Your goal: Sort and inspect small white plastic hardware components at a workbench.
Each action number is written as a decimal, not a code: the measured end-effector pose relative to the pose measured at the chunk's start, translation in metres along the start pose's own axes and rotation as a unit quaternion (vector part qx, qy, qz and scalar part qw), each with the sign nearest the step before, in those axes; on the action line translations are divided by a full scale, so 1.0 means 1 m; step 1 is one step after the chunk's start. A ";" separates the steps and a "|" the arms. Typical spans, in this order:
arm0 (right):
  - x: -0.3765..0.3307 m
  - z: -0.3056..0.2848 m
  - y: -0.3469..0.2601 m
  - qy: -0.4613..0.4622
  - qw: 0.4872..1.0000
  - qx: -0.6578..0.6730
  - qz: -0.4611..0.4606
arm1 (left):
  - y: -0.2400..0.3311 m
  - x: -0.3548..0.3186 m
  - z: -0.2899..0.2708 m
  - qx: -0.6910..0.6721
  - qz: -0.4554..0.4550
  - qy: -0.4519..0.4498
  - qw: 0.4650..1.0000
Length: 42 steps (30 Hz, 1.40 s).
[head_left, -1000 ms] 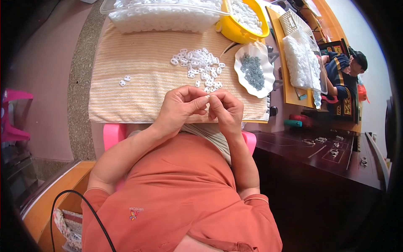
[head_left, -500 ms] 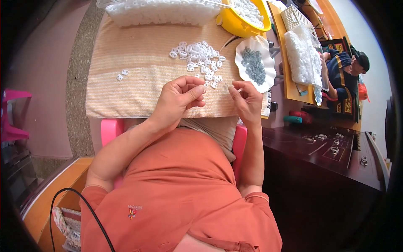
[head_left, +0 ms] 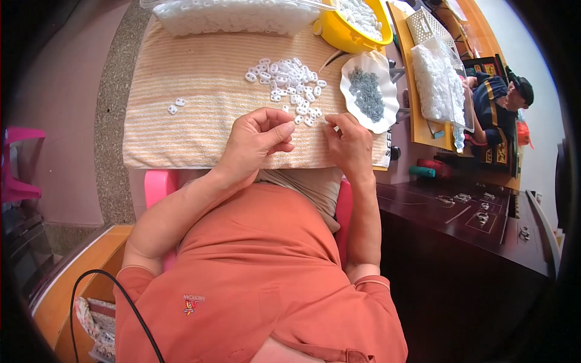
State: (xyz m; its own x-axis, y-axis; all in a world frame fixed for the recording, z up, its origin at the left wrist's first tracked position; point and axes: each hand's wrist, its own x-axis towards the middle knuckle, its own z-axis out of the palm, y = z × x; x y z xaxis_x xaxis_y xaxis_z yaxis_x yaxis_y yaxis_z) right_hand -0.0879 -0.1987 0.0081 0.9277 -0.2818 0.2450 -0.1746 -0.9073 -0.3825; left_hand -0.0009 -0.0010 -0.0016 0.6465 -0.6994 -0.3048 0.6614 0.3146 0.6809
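Both hands over the near edge of the striped cloth (head_left: 200, 91) on the worktop.

Left hand (head_left: 257, 142): fingers curled in, thumb pressed to the fingertips in a tight pinch. Looks like a small white piece is in the pinch, but it's too small to be sure.

Right hand (head_left: 351, 142): loosely curled, fingertips down on the cloth at the lower edge of the pile of white clips (head_left: 290, 81). Index and thumb are close together near a clip; can't tell if it actually grips one.

The two hands are apart, a small gap of cloth between them.

White clips: main heap sits mid-cloth just beyond the hands, with a few strays trailing toward the right hand. Two loose clips (head_left: 176, 106) lie well off to the left on the cloth.

White dish (head_left: 354, 75) with a mound of grey parts (head_left: 367, 94) sits at the right edge of the cloth, just beyond the right hand. Yellow bowl (head_left: 339, 36) of white pieces behind it. Clear tub (head_left: 236, 15) of white pieces along the far edge of the cloth.

Another person (head_left: 499, 100) sits far right, apart from this work.
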 end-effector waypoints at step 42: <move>-0.006 0.005 -0.010 -0.002 0.980 0.200 -0.002 | -0.009 0.000 -0.003 -0.009 -0.020 -0.013 1.000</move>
State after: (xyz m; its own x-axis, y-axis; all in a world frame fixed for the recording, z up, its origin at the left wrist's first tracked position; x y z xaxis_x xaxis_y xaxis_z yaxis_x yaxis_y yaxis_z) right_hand -0.0903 -0.1864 0.0062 0.9291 -0.2778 0.2443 -0.0291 -0.7132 -0.7003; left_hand -0.0058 -0.0014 -0.0098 0.6089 -0.7285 -0.3139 0.6936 0.2970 0.6562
